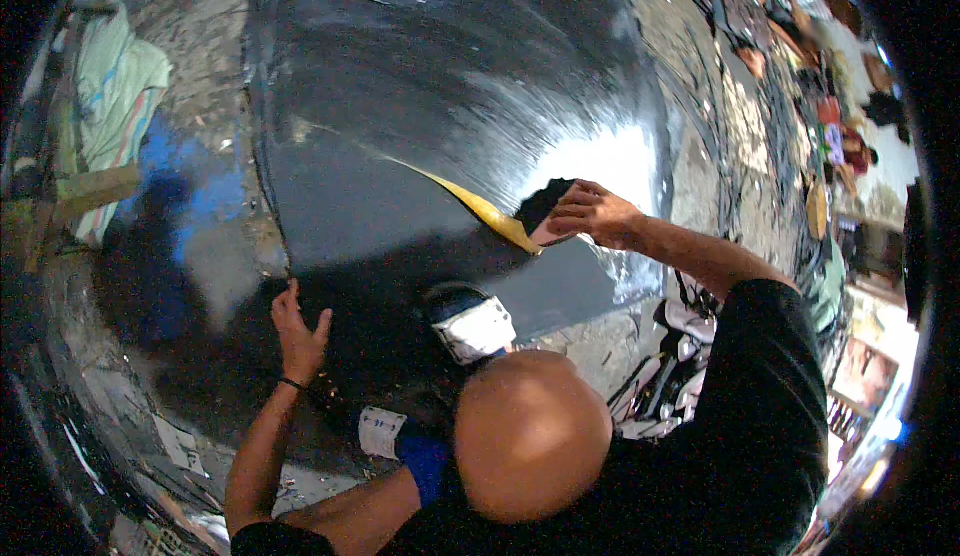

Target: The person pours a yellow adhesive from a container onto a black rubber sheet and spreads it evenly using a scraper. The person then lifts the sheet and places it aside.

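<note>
A large black sheet (370,246) with a smooth surface lies on the ground in front of me. My right hand (597,218) is closed on a flat hand-sized spreader (548,218), dark on top with a pale pinkish lower edge, pressed against the sheet. From its edge a tapering ridge of yellow glue-like paste (490,214) runs up to the left. My left hand (300,336) is at the sheet's near left corner, thumb and fingers apart, holding nothing. Whether its fingertips touch the sheet's edge, I cannot tell.
My bent knee (535,436) rises between my arms, with white-and-blue footwear (475,328) near the sheet's front edge. A pale green sack (115,81) and a wooden block (98,191) lie at left. Black strips and scraps (735,96) litter the right. Other people sit at far right.
</note>
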The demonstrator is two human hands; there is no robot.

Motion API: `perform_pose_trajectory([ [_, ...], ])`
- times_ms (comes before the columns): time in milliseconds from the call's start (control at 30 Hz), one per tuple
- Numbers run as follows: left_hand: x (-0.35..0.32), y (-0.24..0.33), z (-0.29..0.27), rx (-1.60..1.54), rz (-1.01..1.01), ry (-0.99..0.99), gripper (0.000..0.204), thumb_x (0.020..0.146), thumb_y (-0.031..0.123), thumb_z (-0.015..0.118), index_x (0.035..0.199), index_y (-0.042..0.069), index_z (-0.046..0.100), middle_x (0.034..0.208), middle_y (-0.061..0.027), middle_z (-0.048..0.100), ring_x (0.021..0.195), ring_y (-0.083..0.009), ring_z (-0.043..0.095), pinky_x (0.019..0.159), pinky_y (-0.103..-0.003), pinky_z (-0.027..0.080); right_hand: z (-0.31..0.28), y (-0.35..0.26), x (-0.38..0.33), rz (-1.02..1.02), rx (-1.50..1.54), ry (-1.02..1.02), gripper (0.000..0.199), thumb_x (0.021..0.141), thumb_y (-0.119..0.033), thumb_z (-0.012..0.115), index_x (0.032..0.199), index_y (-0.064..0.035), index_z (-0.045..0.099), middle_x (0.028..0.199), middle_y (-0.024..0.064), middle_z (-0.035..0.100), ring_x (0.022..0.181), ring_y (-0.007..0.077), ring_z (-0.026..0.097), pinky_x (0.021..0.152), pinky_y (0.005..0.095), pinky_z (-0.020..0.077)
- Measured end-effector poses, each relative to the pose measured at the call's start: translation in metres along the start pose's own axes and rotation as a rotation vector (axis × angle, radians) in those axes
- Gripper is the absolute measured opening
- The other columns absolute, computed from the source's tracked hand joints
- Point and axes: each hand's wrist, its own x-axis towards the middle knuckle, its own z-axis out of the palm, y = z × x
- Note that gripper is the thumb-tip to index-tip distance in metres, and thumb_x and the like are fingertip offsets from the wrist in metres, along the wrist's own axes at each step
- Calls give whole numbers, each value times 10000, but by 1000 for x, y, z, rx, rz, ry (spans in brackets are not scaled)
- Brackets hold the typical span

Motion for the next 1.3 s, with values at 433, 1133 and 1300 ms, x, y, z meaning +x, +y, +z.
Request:
perform_pose_trajectory([
  [433, 31, 5, -54, -498, -411, -278, 515, 859, 241, 752, 1256, 12, 519, 1083, -83, 598, 950, -149, 574, 839, -320, 478, 120, -201, -140, 830, 112, 423, 578, 807, -44, 580, 1366, -187, 557, 1170, 148, 551, 1112, 375, 525, 990, 482, 428],
  [1133, 52, 8, 24, -653, -167, -103, 462, 952, 237, 641, 1283, -62, 519, 1195, -140, 638, 1079, -205, 577, 967, -341, 430, 176, -137, -69, 1614, 1612, 1799, 296, 984, -269, 585, 940, 21, 625, 822, 88, 604, 591, 195, 522, 534, 350, 436],
  [1300, 105, 58, 21, -677, -66, -74, 360, 964, 201, 612, 1230, -30, 544, 1155, -129, 651, 1026, -222, 601, 922, -365, 452, 130, -62, -60, 1687, 1599, 1554, 376, 941, -305, 643, 1144, 6, 591, 1069, 100, 643, 904, 205, 601, 647, 389, 496],
])
